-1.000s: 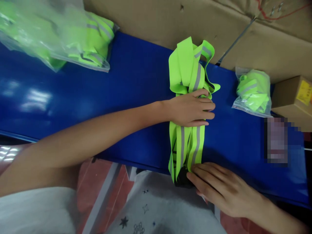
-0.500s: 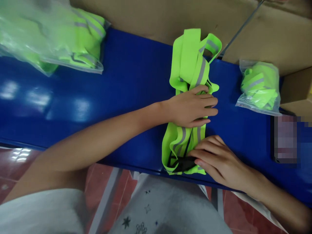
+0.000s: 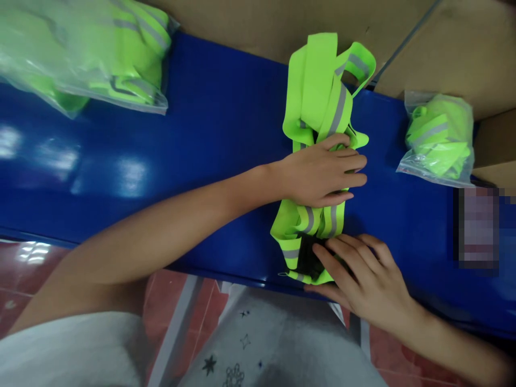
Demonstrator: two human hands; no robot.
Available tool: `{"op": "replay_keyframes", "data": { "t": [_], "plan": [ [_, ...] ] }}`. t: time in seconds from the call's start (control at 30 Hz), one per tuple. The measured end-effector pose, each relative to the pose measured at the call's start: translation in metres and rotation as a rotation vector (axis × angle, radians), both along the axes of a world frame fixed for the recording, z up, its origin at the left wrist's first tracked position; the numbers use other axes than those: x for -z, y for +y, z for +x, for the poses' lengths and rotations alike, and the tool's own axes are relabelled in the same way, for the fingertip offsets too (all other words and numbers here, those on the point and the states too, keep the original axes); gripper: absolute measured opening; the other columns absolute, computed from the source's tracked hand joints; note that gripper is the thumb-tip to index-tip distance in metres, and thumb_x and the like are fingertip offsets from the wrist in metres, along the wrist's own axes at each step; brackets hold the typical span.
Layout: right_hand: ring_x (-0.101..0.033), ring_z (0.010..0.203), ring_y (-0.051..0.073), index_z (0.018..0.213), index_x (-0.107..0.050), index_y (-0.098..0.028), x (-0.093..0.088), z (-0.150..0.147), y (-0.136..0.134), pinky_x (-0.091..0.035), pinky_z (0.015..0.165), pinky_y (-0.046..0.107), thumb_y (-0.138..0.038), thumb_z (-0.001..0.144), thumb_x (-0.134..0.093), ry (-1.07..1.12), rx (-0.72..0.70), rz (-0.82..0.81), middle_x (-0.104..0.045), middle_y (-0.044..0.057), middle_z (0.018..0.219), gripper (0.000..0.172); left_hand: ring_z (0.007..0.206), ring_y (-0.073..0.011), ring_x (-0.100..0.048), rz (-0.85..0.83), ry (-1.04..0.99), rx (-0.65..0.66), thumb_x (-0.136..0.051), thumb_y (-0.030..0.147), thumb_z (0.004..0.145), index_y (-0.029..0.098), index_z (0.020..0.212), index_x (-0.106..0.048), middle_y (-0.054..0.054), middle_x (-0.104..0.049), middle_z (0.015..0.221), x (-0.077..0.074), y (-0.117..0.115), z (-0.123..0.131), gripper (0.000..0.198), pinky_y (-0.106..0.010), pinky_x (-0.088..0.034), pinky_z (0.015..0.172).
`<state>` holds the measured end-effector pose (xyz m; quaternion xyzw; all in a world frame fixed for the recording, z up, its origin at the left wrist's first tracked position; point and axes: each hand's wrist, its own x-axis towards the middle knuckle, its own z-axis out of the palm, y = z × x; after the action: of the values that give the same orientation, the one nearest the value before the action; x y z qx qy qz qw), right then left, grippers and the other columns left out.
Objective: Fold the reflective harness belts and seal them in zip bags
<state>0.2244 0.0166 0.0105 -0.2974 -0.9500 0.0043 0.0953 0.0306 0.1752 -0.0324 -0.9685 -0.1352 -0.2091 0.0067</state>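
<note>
A neon-green strap vest with grey reflective stripes (image 3: 322, 102) lies lengthwise across the blue table (image 3: 209, 145). My left hand (image 3: 322, 174) lies flat across its middle, fingers stretched out and pressing it down. My right hand (image 3: 358, 279) rests at the vest's near end by the table's front edge, fingers spread over the bunched straps and a black buckle piece (image 3: 306, 260). Neither hand grips anything.
Clear bags holding folded green vests lie at the far left (image 3: 92, 54) and at the right (image 3: 441, 137). Brown cardboard boxes (image 3: 439, 48) line the back of the table. A blurred dark object (image 3: 478, 228) sits at the right. Red floor shows below.
The vest's near end, which hung over the table's front edge, has been folded up onto the table. My right hand moved with it. My left hand stayed on the middle.
</note>
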Motion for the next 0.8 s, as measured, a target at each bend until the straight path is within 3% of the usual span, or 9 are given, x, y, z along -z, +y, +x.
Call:
{"op": "replay_keyframes", "data": {
  "t": [0.1,0.17,0.3,0.4,0.47,0.67,0.8],
  "plan": [
    [-0.066,0.102,0.029,0.124,-0.067,-0.009,-0.002,-0.001,0.001,-0.045,0.096,0.047,-0.011,0.097,-0.06,-0.031,-0.049,0.087,-0.075,0.014,0.106,0.027,0.11,-0.0278,-0.061,-0.005,-0.005,-0.01,-0.038,0.034,0.106,0.016,0.114,-0.063,-0.013,-0.065,0.119,0.0,0.0,0.0,0.032,-0.051,-0.037,0.111],
    [-0.066,0.103,0.028,0.119,-0.068,-0.01,-0.005,0.0,0.003,-0.045,0.098,0.046,-0.008,0.098,-0.057,0.0,-0.119,0.061,-0.075,0.012,0.105,0.025,0.107,-0.0278,-0.061,-0.009,-0.004,-0.003,-0.036,0.037,0.106,0.016,0.113,-0.064,-0.014,-0.065,0.117,-0.001,-0.001,-0.001,0.035,-0.05,-0.039,0.108],
    [-0.064,0.086,0.022,0.108,-0.069,-0.011,-0.017,-0.001,0.006,-0.049,0.085,0.04,-0.008,0.101,-0.047,0.101,-0.2,-0.289,-0.072,0.008,0.092,0.023,0.108,-0.0271,-0.06,-0.017,-0.003,0.036,-0.031,0.043,0.107,0.016,0.108,-0.065,-0.014,-0.065,0.113,-0.002,-0.003,0.0,0.043,-0.049,-0.037,0.111],
    [-0.059,0.077,0.02,0.1,-0.066,-0.013,-0.021,-0.004,0.011,-0.047,0.074,0.036,-0.016,0.105,-0.044,0.122,-0.155,-0.557,-0.067,0.006,0.085,0.022,0.108,-0.0269,-0.06,-0.024,-0.008,0.035,-0.033,0.041,0.106,0.017,0.106,-0.065,-0.012,-0.065,0.11,-0.003,-0.005,0.001,0.04,-0.05,-0.031,0.117],
    [-0.057,0.077,0.019,0.102,-0.063,-0.014,-0.019,-0.005,0.015,-0.046,0.074,0.034,-0.024,0.106,-0.049,0.176,-0.118,-0.64,-0.065,0.005,0.085,0.017,0.107,-0.0275,-0.061,-0.027,-0.006,0.024,-0.036,0.04,0.105,0.017,0.105,-0.065,-0.012,-0.066,0.109,-0.003,-0.006,0.002,0.037,-0.051,-0.031,0.116],
    [-0.059,0.084,0.017,0.111,-0.061,-0.017,-0.015,-0.007,0.028,-0.042,0.088,0.036,-0.026,0.106,-0.054,0.257,-0.058,-0.708,-0.066,0.002,0.091,0.013,0.107,-0.0277,-0.061,-0.008,-0.026,0.004,-0.039,0.037,0.104,0.017,0.106,-0.065,-0.012,-0.066,0.11,-0.003,-0.007,0.003,0.033,-0.05,-0.034,0.114],
    [-0.059,0.114,0.025,0.126,-0.064,-0.022,-0.013,-0.009,0.034,-0.039,0.098,0.044,-0.035,0.104,-0.058,0.202,0.002,-0.557,-0.066,0.009,0.115,0.026,0.105,-0.0264,-0.061,-0.003,-0.026,-0.006,-0.039,0.037,0.104,0.019,0.103,-0.064,-0.011,-0.066,0.109,-0.002,-0.007,0.003,0.031,-0.05,-0.036,0.114]
  ]
}}
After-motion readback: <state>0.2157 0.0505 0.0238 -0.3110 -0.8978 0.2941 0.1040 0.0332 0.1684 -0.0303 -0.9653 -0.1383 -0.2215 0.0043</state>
